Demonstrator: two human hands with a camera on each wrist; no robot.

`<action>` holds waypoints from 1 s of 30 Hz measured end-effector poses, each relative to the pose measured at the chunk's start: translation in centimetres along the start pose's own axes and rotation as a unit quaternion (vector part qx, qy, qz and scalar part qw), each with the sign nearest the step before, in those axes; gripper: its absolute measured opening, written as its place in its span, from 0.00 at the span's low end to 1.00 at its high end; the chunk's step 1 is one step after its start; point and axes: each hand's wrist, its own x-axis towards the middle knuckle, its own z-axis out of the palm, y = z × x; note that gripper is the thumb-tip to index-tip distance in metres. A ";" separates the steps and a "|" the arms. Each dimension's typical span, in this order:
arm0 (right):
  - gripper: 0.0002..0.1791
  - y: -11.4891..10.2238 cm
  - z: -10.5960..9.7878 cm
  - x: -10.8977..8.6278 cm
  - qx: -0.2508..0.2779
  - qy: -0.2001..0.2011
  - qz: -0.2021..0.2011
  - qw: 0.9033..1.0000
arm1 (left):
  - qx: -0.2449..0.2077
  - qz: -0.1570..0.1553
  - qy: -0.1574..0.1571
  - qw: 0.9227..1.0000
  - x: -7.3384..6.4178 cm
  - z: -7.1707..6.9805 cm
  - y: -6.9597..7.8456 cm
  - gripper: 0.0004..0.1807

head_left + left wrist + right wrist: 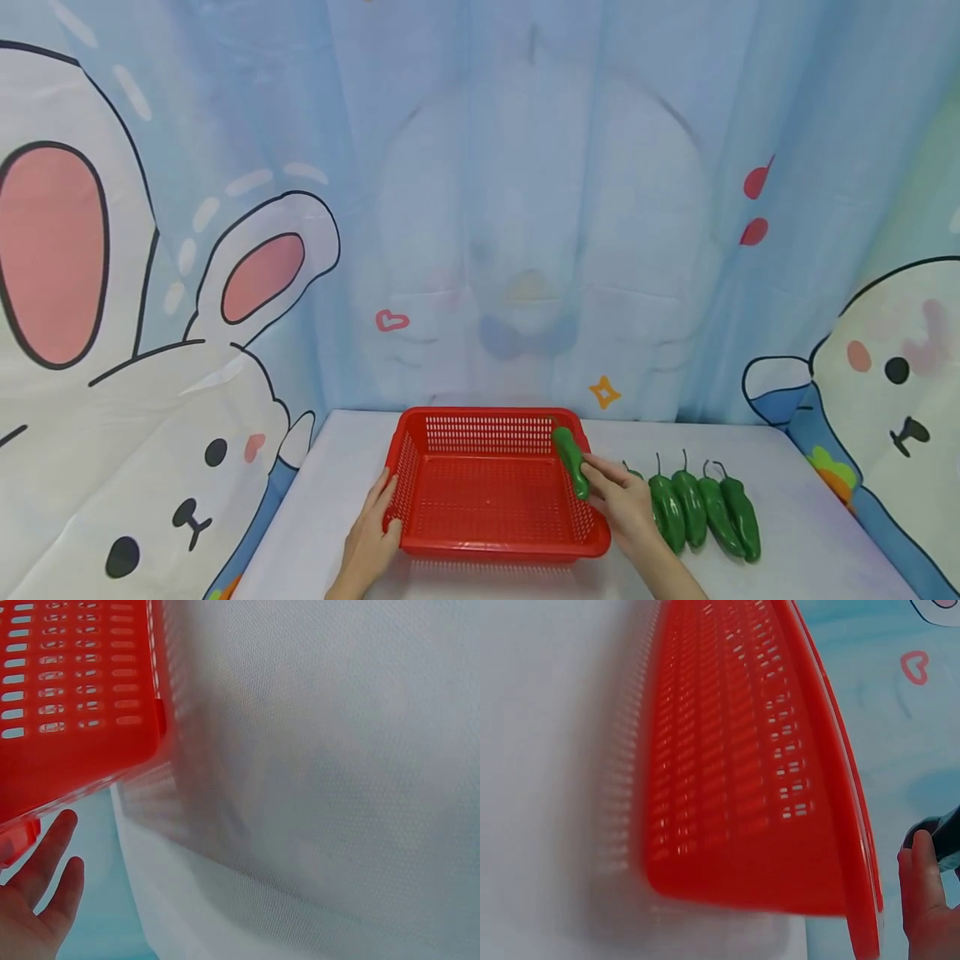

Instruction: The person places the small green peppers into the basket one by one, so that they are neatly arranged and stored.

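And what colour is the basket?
The basket is red; the head view shows it best.

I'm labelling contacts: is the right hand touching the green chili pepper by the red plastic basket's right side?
Touching. The head view shows the right hand gripping the green chili pepper, its fingertips against the pepper's side.

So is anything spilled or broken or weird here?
Nothing stands out. The red basket sits upright, the right hand holds one green pepper, and the other peppers lie side by side, none visibly damaged.
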 end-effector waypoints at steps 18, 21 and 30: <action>0.27 2.4 6.8 0.0 0.045 -0.013 0.011 0.999 | 0.003 0.020 0.012 1.000 0.2 -0.2 0.1 0.36; 0.27 2.8 7.7 -0.1 0.048 -0.018 0.014 0.999 | 0.003 0.015 0.006 1.000 0.2 -0.1 0.1 0.36; 0.25 3.6 9.3 -0.1 0.058 -0.032 0.003 0.998 | 0.008 0.015 0.015 1.000 0.1 0.0 0.1 0.36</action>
